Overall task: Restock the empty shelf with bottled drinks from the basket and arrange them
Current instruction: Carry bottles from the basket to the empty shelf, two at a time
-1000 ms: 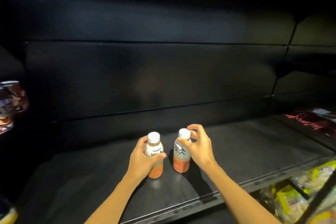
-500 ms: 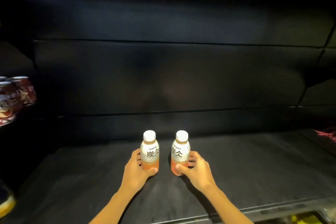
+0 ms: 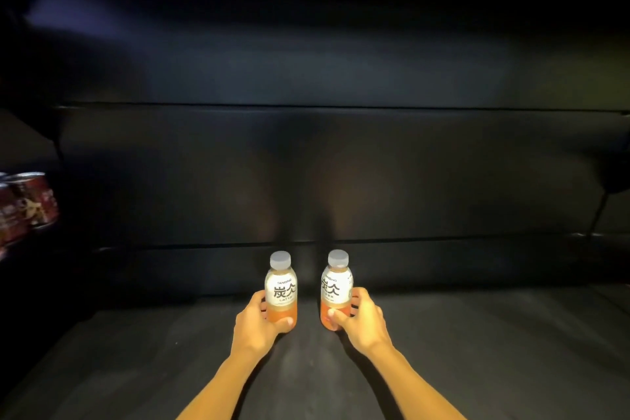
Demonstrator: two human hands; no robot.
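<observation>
Bottled drinks, two small clear plastic ones with white caps, white labels bearing dark characters and orange-brown liquid in the lower part: left bottle [image 3: 281, 286] and right bottle [image 3: 336, 288], both upright on the dark matte shelf [image 3: 477, 351], long axes vertical, caps pointing straight up, labels turned toward the camera. Standing side by side near the middle of the shelf, close to the black back panel [image 3: 341, 174], with a narrow dark gap between them, not touching each other. Left hand [image 3: 256, 324] wrapped round the lower part of the left bottle, thumb across the front over the orange part, fingers curled behind: grip clamped on that bottle. Right hand [image 3: 362, 320] likewise wrapped round the base of the right bottle, thumb pressed on the front near the bottom, fingers curled round the far side: grip clamped on that bottle. Bare forearms reaching in from the lower edge. Cannot tell whether the bottle bases rest fully on the shelf surface, since hidden by the hands. At far left, on a neighbouring shelf section, a cluster of dark red printed cans [image 3: 32, 201] standing upright, well apart from the bottles. Faint blurred reflections of the arms on the back panel.
</observation>
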